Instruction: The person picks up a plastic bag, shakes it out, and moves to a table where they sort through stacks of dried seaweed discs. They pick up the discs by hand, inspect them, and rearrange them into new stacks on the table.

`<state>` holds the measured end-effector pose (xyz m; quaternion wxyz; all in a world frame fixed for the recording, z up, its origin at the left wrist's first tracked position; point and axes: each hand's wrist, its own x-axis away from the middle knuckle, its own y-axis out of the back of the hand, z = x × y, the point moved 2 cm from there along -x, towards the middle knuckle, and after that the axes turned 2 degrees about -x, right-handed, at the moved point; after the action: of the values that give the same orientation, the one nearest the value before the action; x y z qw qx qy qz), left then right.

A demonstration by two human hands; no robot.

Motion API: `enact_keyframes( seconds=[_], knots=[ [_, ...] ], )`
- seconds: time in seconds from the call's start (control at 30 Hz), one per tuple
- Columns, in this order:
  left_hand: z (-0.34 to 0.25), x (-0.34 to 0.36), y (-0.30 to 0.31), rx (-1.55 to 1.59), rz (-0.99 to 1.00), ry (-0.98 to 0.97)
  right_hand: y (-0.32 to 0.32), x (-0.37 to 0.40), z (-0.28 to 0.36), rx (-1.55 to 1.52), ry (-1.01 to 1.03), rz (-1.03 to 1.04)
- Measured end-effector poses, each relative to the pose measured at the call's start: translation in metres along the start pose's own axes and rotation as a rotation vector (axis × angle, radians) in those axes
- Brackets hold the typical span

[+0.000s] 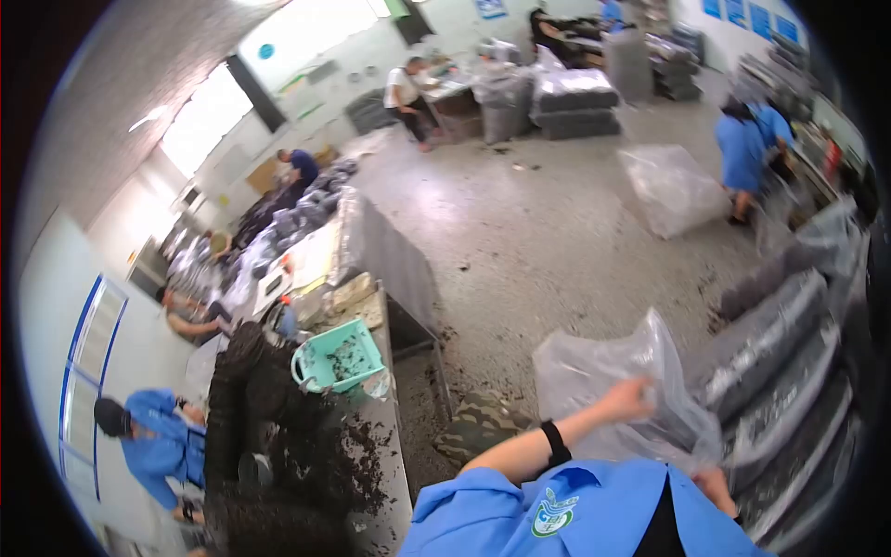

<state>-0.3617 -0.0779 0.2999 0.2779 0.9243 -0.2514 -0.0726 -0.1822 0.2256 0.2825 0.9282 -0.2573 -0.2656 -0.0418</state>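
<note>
A clear plastic bag [580, 371] spreads in front of me, its top edge puffed up. My left hand [629, 399], with a black band on the wrist, reaches across the bag with fingers curled against the film; motion blurs the fingertips. Lower right, my right hand [715, 486] is closed at the bag's bottom corner, its fingers partly hidden. Just right of the bag lie long dark grey bundles wrapped in clear plastic [770, 343], stacked in a slanting pile.
To my left, a table [394, 464] bears dark material [288, 436] and a turquoise basket [343, 357]. Camouflage cloth [478, 425] lies beside it. A person in blue [162, 446] works beyond the table. Another large plastic bag [673, 190] rests on the floor near co-workers.
</note>
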Motion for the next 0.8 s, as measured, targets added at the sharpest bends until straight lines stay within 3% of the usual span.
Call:
enact_keyframes(
  seconds=[0.03, 0.07, 0.1, 0.17, 0.2, 0.23, 0.27, 0.3, 0.37, 0.4, 0.57, 0.63, 0.7, 0.77, 0.8],
  knots=[
    [-0.048, -0.001, 0.022, 0.082, 0.254, 0.066, 0.004, -0.037, 0.017, 0.04, 0.022, 0.017],
    [-0.058, -0.005, 0.018, 0.0, 0.235, -0.073, 0.013, -0.076, 0.027, 0.101, 0.051, 0.045],
    [-0.059, -0.008, -0.002, -0.08, 0.22, -0.216, -0.058, -0.081, 0.073, 0.095, 0.008, -0.034],
    [-0.045, -0.026, -0.041, -0.283, 0.085, -0.219, -0.038, -0.163, 0.048, 0.438, 0.215, 0.014],
    [-0.037, -0.041, -0.047, -0.473, -0.015, -0.206, -0.046, -0.188, 0.058, 0.456, 0.219, 0.044],
    [-0.025, -0.057, -0.041, -0.473, -0.036, -0.183, -0.058, -0.202, 0.058, 0.323, 0.083, 0.051],
    [-0.004, -0.07, -0.032, -0.375, -0.024, -0.116, -0.072, -0.21, 0.055, 0.187, -0.058, 0.048],
    [0.017, -0.079, -0.022, -0.276, -0.002, -0.053, -0.106, -0.202, 0.065, 0.189, -0.075, 0.055],
    [0.039, -0.093, -0.004, -0.256, -0.02, -0.021, -0.177, -0.17, 0.107, -0.178, -0.248, 0.365],
    [0.052, -0.105, 0.004, -0.136, -0.062, 0.03, -0.163, -0.181, 0.103, -0.041, -0.063, 0.42],
    [0.078, -0.167, 0.049, 0.169, -0.131, 0.069, -0.171, -0.235, 0.115, 0.056, -0.066, 0.291],
    [0.122, -0.205, 0.015, 0.304, -0.158, -0.06, -0.195, -0.267, 0.114, 0.066, -0.081, 0.23],
    [0.152, -0.224, -0.015, 0.504, -0.034, -0.113, -0.23, -0.314, 0.112, 0.051, -0.095, 0.189],
    [0.157, -0.222, 0.048, 0.443, 0.307, -0.161, -0.283, -0.362, 0.104, 0.015, -0.126, 0.17],
    [0.18, -0.223, 0.079, 0.463, 0.305, -0.212, -0.312, -0.388, 0.101, 0.004, -0.138, 0.17]
  ],
)
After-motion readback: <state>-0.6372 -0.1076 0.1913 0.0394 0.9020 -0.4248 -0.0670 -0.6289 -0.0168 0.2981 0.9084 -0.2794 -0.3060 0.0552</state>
